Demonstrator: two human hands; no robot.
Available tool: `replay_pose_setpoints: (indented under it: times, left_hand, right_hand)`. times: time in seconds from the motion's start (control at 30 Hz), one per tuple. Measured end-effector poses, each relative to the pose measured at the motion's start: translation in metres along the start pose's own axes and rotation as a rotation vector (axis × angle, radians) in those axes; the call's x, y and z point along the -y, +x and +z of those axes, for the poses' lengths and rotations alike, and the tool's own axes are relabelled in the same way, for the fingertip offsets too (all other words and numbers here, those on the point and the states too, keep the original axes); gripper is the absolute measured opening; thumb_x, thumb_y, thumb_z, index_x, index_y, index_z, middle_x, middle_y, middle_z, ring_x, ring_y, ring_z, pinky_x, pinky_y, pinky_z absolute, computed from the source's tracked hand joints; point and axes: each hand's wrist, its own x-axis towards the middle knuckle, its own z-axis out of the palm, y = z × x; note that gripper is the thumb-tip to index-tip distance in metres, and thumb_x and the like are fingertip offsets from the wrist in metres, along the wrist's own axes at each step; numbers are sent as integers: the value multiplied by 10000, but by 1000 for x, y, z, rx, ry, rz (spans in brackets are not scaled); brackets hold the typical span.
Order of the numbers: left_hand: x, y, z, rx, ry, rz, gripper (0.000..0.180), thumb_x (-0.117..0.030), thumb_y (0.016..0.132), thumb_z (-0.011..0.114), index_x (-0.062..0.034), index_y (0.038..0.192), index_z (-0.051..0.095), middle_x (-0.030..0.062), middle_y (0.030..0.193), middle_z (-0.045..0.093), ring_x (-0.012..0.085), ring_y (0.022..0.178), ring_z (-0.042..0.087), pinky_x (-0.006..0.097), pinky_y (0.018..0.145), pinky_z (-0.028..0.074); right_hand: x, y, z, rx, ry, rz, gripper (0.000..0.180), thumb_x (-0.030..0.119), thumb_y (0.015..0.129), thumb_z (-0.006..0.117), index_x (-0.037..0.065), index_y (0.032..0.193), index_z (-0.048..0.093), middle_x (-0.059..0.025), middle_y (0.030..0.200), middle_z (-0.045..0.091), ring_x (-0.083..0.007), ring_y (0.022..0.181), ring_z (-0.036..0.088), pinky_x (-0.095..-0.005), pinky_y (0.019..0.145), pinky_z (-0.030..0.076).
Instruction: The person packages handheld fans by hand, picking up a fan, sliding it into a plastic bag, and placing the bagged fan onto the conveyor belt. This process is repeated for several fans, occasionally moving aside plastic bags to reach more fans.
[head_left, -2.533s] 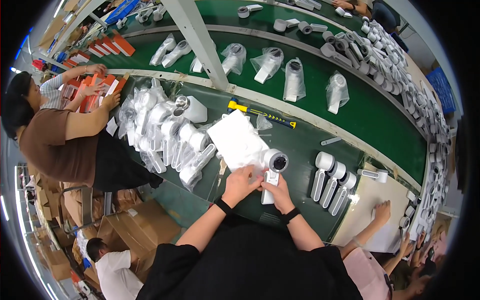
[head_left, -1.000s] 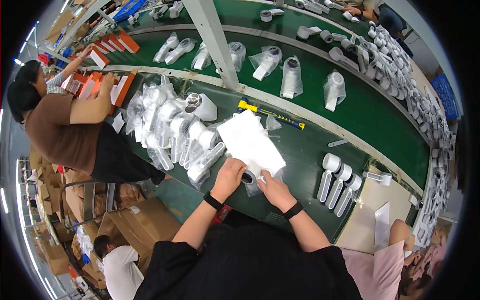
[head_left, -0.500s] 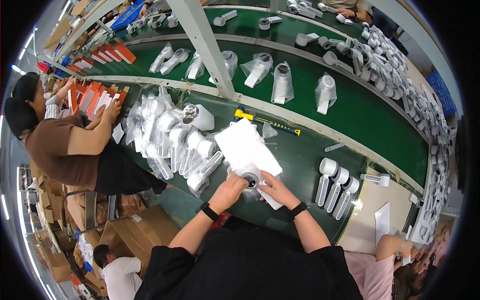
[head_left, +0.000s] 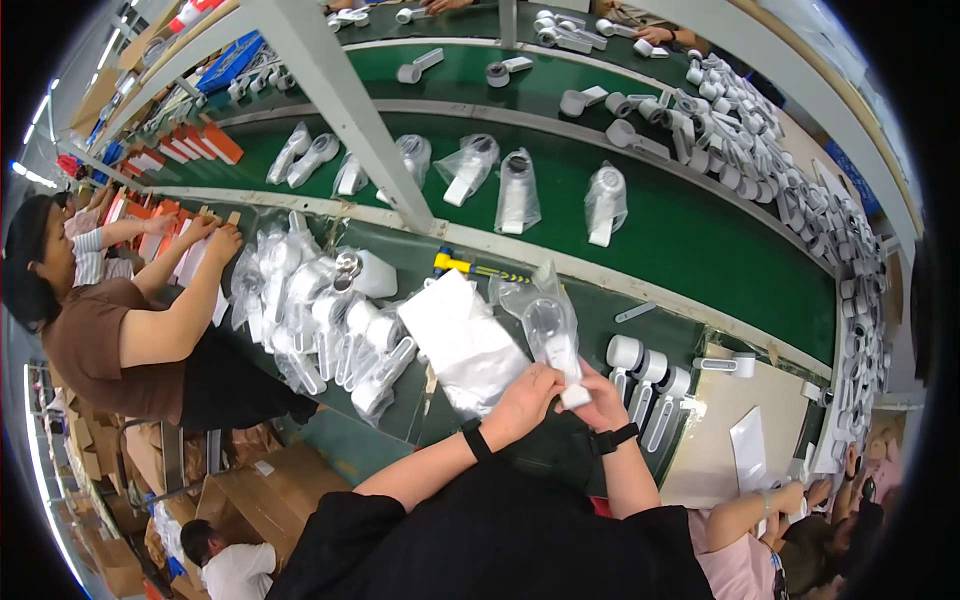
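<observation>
My left hand and my right hand are close together above the near side of the green bench. Between them is a white round-headed handheld device inside a clear plastic bag, its head pointing away from me. My right fingers wrap round the handle end, and my left fingers pinch at the bag and handle from the other side. Just left of it lies a stack of white plastic bags. Farther left is a heap of bagged devices. Several unbagged white devices lie side by side to the right.
A yellow-and-black hammer lies behind the bag stack. Beyond the bench, a green conveyor carries spaced bagged devices under a white metal post. A co-worker handles boxes at left. A beige board lies at right.
The device, which was beneath my hands at the bag stack's near edge, is now in a clear bag to the stack's right. Both hands have moved right with it, and the view has shifted.
</observation>
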Motion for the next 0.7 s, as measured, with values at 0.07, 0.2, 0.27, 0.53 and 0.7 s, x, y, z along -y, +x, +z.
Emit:
replay_pose_setpoints:
  times: [0.07, 0.2, 0.27, 0.53, 0.7]
  left_hand:
    - [-1, 17, 12, -5, -24, 37, 110, -34, 844, 594, -24, 940, 542, 148, 864, 557, 350, 838, 557, 410, 719, 460]
    - [-4, 63, 50, 41, 181, 115, 91, -74, 867, 554, -33, 947, 543, 157, 884, 581, 358, 871, 559, 424, 716, 458]
    - [12, 97, 66, 25, 175, 62, 102, -99, 873, 540, -35, 952, 542, 163, 885, 589, 360, 872, 564, 430, 718, 458]
    - [50, 212, 104, 268, 187, 90, 112, -164, 871, 499, -54, 887, 484, 156, 821, 589, 348, 815, 580, 439, 684, 462]
    - [53, 243, 114, 205, 259, 299, 172, -115, 776, 568, -51, 901, 469, 129, 824, 564, 322, 810, 573, 409, 676, 464]
  right_hand:
    - [10, -5, 1, -70, -12, -46, 583, 130, 859, 515, 53, 1405, 326, -140, 1292, 505, -271, 1114, 553, -478, 792, 537]
    - [23, 22, -19, -267, -108, -321, 556, 148, 929, 475, 17, 1432, 276, -126, 1258, 530, -214, 1099, 553, -390, 863, 493]
    - [42, 40, -22, -427, -271, -529, 598, 221, 963, 467, 10, 1461, 213, -83, 1240, 531, -145, 1082, 537, -307, 853, 470]
    - [116, 64, -60, -701, -779, -321, 181, 107, 866, 569, -49, 955, 540, -125, 747, 643, -174, 477, 608, -242, 400, 486]
    - [137, 77, -101, -841, -837, -497, 173, 103, 857, 585, -57, 922, 566, -106, 783, 650, -174, 545, 632, -262, 438, 516]
